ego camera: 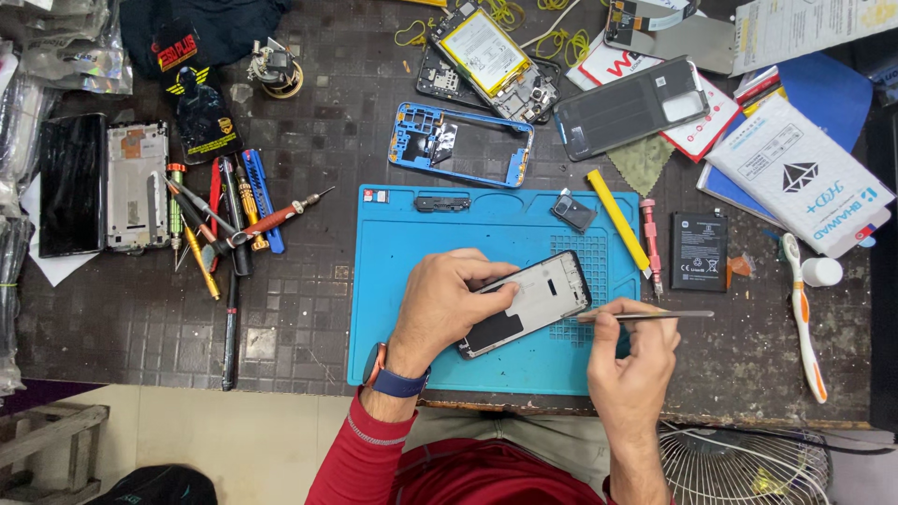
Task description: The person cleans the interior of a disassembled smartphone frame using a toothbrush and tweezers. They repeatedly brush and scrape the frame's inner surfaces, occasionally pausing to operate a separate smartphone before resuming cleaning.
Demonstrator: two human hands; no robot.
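My left hand (pixel 447 301) presses down on an opened phone body (pixel 535 297) that lies tilted on the blue work mat (pixel 412 271). The phone's inside faces up, pale grey with a black patch at its near end. My right hand (pixel 636 360) grips metal tweezers (pixel 645 316), and their tip points left at the phone's right edge. A watch with a blue strap (pixel 393 379) sits on my left wrist.
A blue phone frame (pixel 463 143), a phone with its battery showing (pixel 491 58) and a grey back cover (pixel 629 106) lie beyond the mat. Screwdrivers (pixel 229 220) lie at left, a loose battery (pixel 698 250) and a toothbrush (pixel 804 318) at right. A fan grille (pixel 739 463) sits below.
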